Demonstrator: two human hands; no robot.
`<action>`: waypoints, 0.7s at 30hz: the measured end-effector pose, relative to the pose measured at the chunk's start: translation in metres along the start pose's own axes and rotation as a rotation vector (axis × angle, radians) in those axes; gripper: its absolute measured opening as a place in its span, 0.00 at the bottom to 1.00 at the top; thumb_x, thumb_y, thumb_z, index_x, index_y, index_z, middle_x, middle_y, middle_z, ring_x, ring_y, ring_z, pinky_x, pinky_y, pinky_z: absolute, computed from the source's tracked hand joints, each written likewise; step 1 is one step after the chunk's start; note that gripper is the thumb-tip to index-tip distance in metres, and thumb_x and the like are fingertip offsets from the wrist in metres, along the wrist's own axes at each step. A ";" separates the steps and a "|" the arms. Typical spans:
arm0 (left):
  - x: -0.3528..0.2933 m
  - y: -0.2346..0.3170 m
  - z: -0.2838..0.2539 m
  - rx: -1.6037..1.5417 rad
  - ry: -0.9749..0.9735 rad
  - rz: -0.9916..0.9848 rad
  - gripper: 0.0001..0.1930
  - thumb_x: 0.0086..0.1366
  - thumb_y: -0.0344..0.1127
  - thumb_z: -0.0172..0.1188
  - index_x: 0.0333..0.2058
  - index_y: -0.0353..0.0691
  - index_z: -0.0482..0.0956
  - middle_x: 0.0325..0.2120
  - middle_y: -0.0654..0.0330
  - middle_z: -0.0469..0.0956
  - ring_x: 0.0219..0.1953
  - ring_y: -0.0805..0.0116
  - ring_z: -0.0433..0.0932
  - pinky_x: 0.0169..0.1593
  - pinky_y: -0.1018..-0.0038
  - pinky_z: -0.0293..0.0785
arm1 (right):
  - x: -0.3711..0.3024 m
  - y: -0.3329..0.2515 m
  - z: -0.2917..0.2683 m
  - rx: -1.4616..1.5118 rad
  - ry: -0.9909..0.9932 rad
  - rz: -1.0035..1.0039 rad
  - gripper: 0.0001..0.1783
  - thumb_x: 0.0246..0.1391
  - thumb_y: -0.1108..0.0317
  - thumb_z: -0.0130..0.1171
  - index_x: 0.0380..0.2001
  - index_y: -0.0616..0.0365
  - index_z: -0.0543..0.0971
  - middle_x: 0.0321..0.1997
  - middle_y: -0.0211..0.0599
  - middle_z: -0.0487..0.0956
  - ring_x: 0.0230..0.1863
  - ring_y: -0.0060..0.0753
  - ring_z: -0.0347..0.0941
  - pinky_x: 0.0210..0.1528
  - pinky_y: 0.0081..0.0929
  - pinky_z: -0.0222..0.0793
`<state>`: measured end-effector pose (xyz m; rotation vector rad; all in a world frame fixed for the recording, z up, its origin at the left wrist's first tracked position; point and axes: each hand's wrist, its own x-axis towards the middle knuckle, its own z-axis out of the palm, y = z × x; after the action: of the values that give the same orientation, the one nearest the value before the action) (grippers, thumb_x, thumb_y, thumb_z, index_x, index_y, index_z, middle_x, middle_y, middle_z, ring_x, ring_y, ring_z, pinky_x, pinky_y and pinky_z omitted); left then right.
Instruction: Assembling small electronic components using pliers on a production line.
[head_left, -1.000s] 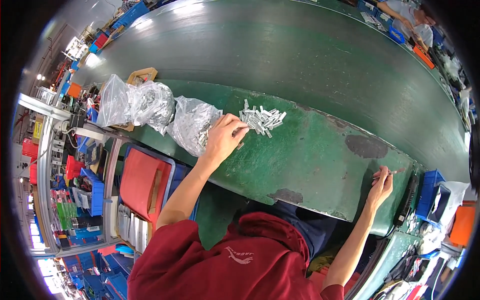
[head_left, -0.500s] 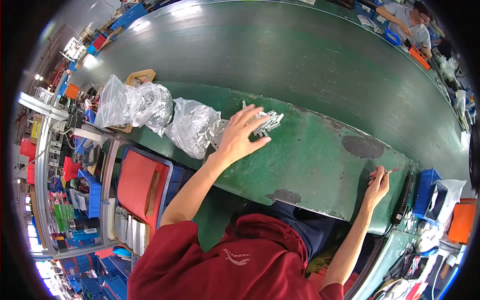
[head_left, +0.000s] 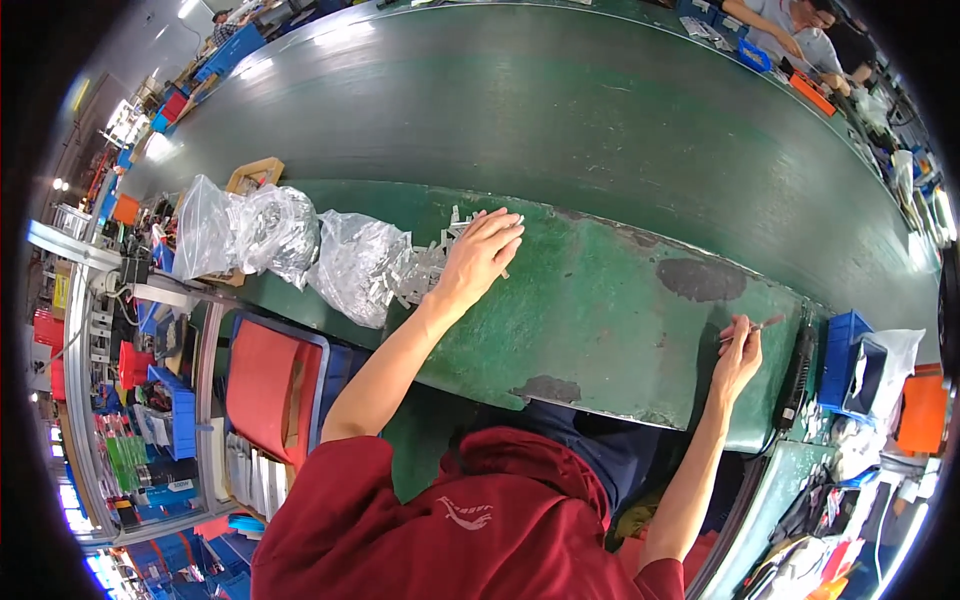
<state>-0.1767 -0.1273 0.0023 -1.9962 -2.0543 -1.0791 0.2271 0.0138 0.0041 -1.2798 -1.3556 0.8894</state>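
My left hand (head_left: 478, 262) is cupped palm down over a pile of small silvery metal pieces (head_left: 456, 224) on the green worktop. Its fingers lie close together and bent around some of the pieces, hiding most of them. More pieces spill from the mouth of a clear plastic bag (head_left: 360, 262) just left of that hand. On the right, my right hand (head_left: 738, 362) is closed in a pinch on a thin reddish tool (head_left: 766, 323), held above the worktop. The tool's exact kind is too small to tell.
Another filled clear bag (head_left: 278, 232) lies farther left, by a cardboard box (head_left: 256, 174). A wide green conveyor belt (head_left: 520, 110) runs behind the worktop. A black corded tool (head_left: 797, 380) and a blue bin (head_left: 846, 360) are at the right. Another person sits across the belt.
My left hand's spread fingers have closed together over the metal pieces, and the pieces to its right no longer show. My right hand keeps the reddish tool. The whole view has shifted slightly.
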 end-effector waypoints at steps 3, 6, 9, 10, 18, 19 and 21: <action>0.000 0.004 -0.001 0.028 0.056 -0.036 0.12 0.66 0.32 0.63 0.47 0.38 0.83 0.52 0.57 0.80 0.60 0.57 0.75 0.66 0.60 0.67 | -0.001 -0.003 0.002 -0.005 0.007 -0.010 0.18 0.70 0.57 0.55 0.37 0.64 0.82 0.24 0.25 0.74 0.22 0.12 0.59 0.25 0.16 0.53; -0.002 0.002 -0.001 0.047 0.110 -0.062 0.11 0.66 0.31 0.63 0.46 0.37 0.84 0.51 0.57 0.81 0.59 0.55 0.75 0.64 0.61 0.70 | -0.001 -0.002 0.002 0.021 0.007 0.004 0.18 0.70 0.58 0.55 0.37 0.64 0.82 0.24 0.26 0.74 0.22 0.12 0.59 0.25 0.16 0.53; -0.005 0.001 -0.002 0.059 0.155 -0.101 0.11 0.66 0.31 0.63 0.45 0.37 0.84 0.50 0.57 0.81 0.58 0.54 0.76 0.62 0.62 0.71 | -0.001 -0.001 0.002 0.016 0.005 -0.001 0.18 0.70 0.58 0.55 0.38 0.64 0.82 0.24 0.26 0.74 0.21 0.12 0.59 0.25 0.16 0.53; -0.006 0.001 -0.003 0.063 0.183 -0.139 0.11 0.65 0.31 0.64 0.45 0.37 0.84 0.49 0.57 0.81 0.57 0.54 0.77 0.61 0.62 0.72 | -0.001 0.000 0.002 0.019 0.005 0.000 0.18 0.70 0.57 0.54 0.38 0.63 0.82 0.24 0.25 0.74 0.21 0.12 0.60 0.24 0.16 0.53; -0.001 0.013 -0.022 0.165 0.203 -0.174 0.18 0.61 0.40 0.70 0.48 0.41 0.83 0.50 0.57 0.81 0.57 0.55 0.77 0.62 0.59 0.70 | -0.001 0.001 0.000 0.050 -0.002 0.015 0.17 0.70 0.57 0.54 0.39 0.61 0.82 0.24 0.24 0.74 0.21 0.12 0.60 0.23 0.16 0.53; 0.000 0.019 -0.030 0.135 0.140 -0.164 0.23 0.60 0.43 0.71 0.52 0.42 0.81 0.54 0.56 0.78 0.61 0.54 0.73 0.64 0.59 0.68 | -0.001 0.001 0.000 0.035 0.000 0.013 0.17 0.70 0.57 0.54 0.39 0.62 0.82 0.24 0.25 0.74 0.21 0.12 0.59 0.23 0.16 0.53; -0.001 0.024 -0.035 0.106 0.076 -0.156 0.28 0.58 0.45 0.72 0.56 0.43 0.79 0.58 0.55 0.76 0.65 0.53 0.69 0.66 0.58 0.66 | -0.001 0.001 -0.001 0.020 0.001 0.011 0.17 0.70 0.57 0.54 0.39 0.62 0.82 0.24 0.25 0.74 0.21 0.12 0.59 0.24 0.16 0.53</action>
<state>-0.1689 -0.1489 0.0375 -1.7439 -2.2073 -1.0299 0.2277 0.0131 0.0030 -1.2734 -1.3367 0.9074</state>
